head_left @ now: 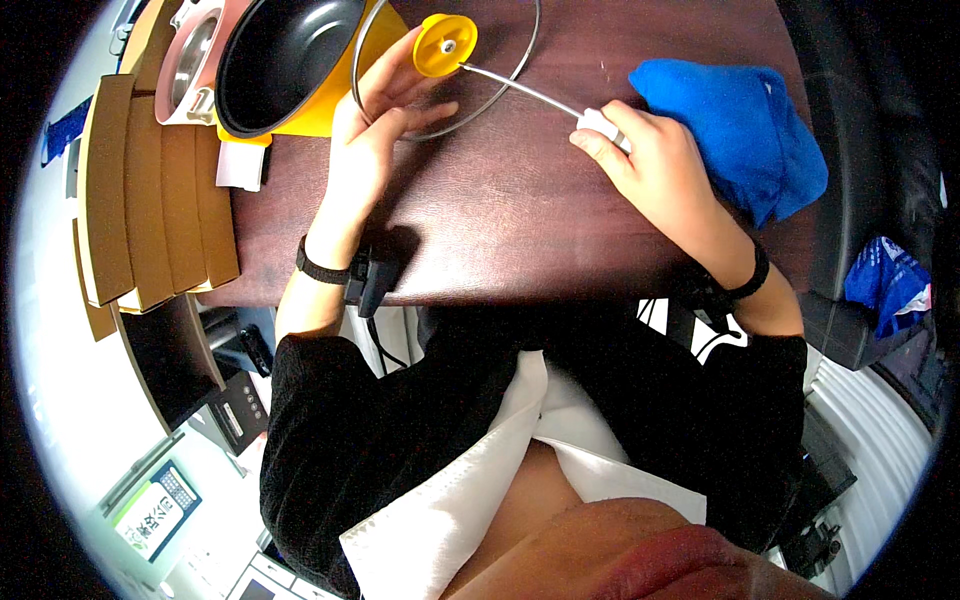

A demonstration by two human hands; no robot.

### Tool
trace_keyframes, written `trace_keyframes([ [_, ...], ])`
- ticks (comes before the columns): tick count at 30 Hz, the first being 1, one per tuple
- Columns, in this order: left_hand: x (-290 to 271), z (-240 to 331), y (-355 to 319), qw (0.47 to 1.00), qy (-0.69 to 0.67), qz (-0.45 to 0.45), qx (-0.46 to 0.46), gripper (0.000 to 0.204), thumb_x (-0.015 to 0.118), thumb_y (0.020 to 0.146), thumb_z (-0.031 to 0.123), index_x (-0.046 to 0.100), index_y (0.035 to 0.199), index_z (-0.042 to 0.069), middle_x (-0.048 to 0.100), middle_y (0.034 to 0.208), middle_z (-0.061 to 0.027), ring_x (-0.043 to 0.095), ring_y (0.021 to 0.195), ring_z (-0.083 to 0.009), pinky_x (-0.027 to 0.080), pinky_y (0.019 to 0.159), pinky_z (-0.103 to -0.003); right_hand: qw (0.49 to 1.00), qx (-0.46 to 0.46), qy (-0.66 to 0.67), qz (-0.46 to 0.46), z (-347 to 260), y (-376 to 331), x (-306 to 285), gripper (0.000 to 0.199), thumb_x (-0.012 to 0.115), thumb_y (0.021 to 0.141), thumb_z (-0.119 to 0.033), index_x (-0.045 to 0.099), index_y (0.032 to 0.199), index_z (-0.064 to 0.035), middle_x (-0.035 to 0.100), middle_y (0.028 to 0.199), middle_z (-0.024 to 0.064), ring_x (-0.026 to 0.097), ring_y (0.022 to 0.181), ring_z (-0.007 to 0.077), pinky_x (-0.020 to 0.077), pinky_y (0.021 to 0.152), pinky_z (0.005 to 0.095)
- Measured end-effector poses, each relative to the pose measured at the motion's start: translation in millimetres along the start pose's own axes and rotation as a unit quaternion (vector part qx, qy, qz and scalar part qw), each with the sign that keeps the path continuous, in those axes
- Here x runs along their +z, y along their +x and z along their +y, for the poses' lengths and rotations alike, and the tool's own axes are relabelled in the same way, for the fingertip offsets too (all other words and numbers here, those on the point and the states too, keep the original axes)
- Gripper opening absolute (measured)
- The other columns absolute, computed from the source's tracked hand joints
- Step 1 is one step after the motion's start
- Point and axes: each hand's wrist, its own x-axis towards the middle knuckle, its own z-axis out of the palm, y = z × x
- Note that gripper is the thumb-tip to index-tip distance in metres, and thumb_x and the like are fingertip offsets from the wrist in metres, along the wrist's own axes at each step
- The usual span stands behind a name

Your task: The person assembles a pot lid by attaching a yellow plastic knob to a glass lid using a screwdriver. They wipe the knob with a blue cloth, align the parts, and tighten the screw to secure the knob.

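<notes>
My left hand (368,135) holds a clear round pot lid (497,45) with a thin metal rim. Its fingers reach across the lid, and a fingertip is at the edge of the yellow knob (430,62). A small screw-like centre shows in that knob. In my right hand (660,170), the fingers are closed round the white handle of a screwdriver (600,124). Its slim metal shaft points left, and the tip is close to the knob's lower right edge; whether they touch I cannot tell.
A yellow pot (290,65) with a black inside stands at the far left, beside a pink appliance (185,70). Cardboard boxes (150,190) line the table's left side. A blue cloth (745,130) lies right of my right hand on the dark red-brown table (490,220).
</notes>
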Motion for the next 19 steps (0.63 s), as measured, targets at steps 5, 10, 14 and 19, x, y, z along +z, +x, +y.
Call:
trace_keyframes([
  [5, 5.3, 2.2, -2.4, 1.0, 0.017, -0.003, 0.008, 0.065, 0.029, 0.071, -0.012, 0.03, 0.135, 0.002, 0.041, 0.131, -0.0166, 0.043, 0.12, -0.0293, 0.043, 0.093, -0.04, 0.999, -0.011, -0.027, 0.015, -0.7, 0.0, 0.0, 0.031, 0.065, 0.077, -0.033, 0.053, 0.07, -0.0056, 0.057, 0.061, 0.012, 0.058, 0.054, 0.0308, 0.0455, 0.047, 0.0382],
  [10, 8.9, 4.4, -1.0, 0.997, 0.074, -0.017, 0.019, 0.063, 0.033, 0.074, -0.011, 0.028, 0.135, 0.0, 0.038, 0.133, -0.0197, 0.045, 0.117, -0.0368, 0.042, 0.094, -0.045, 0.997, -0.012, -0.055, 0.044, -4.7, 1.2, -2.9, 0.03, 0.066, 0.075, -0.035, 0.055, 0.072, -0.0063, 0.058, 0.065, 0.0103, 0.058, 0.055, 0.0295, 0.0454, 0.047, 0.0367],
  [14, 12.3, 6.9, -1.8, 0.996, 0.09, -0.02, 0.019, 0.062, 0.034, 0.075, -0.009, 0.026, 0.136, 0.0, 0.038, 0.133, -0.0201, 0.045, 0.117, -0.0366, 0.042, 0.094, -0.043, 0.995, -0.017, -0.074, 0.065, -4.7, 2.5, -5.0, 0.03, 0.067, 0.074, -0.035, 0.057, 0.074, -0.0062, 0.058, 0.068, 0.0093, 0.058, 0.057, 0.0288, 0.0453, 0.047, 0.0361],
  [19, 10.9, 6.5, -1.5, 0.995, 0.098, -0.031, 0.02, 0.061, 0.037, 0.077, -0.007, 0.025, 0.136, 0.001, 0.038, 0.133, -0.019, 0.045, 0.117, -0.0364, 0.042, 0.094, -0.042, 0.993, -0.026, -0.087, 0.08, -3.9, 2.4, -5.9, 0.03, 0.067, 0.074, -0.034, 0.058, 0.076, -0.0061, 0.058, 0.069, 0.0094, 0.058, 0.057, 0.0285, 0.0452, 0.047, 0.036],
])
